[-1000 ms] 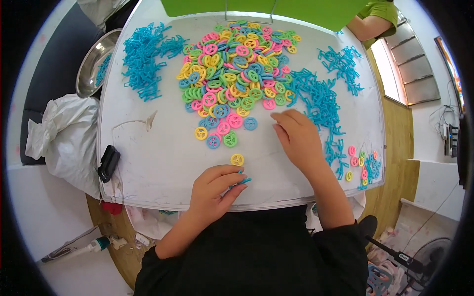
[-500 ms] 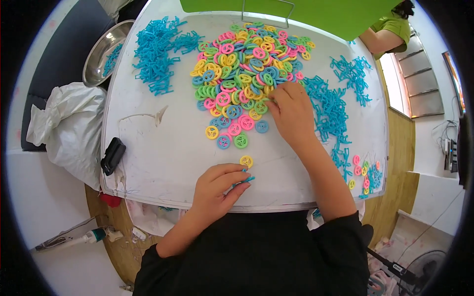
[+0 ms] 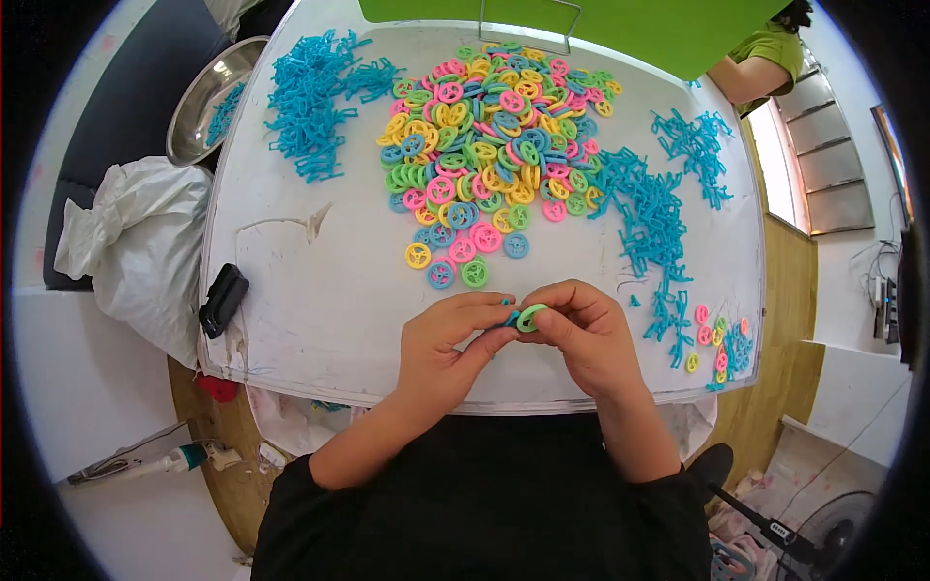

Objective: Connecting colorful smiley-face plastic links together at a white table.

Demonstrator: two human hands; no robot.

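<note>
Near the table's front edge, my two hands meet. Between the thumb and fingers of my left hand [image 3: 441, 349] is a small blue plastic piece [image 3: 512, 318], mostly covered by the fingertips. My right hand [image 3: 588, 339] pinches a light green toy wheel [image 3: 530, 318] right beside it; I cannot tell whether the two pieces are joined. Farther off lies a big pile of spoked plastic wheels [image 3: 484, 145] in pink, yellow, green and blue. Blue plastic clip-like parts [image 3: 651, 223] are heaped to its right, with another heap of blue parts [image 3: 305, 97] at the far left.
A black box-like object [image 3: 224, 301] lies at the table's left edge, near a white sack [image 3: 140, 257] and a metal bowl [image 3: 184, 124]. Loose wheels and blue parts [image 3: 722, 349] sit at the right corner. Behind a green panel [image 3: 581, 29], a person's arm [image 3: 741, 80] shows.
My right hand has come back from the wheel pile to my left hand, bringing a green wheel. My left hand has shifted slightly right and up. The yellow wheel beside it no longer shows.
</note>
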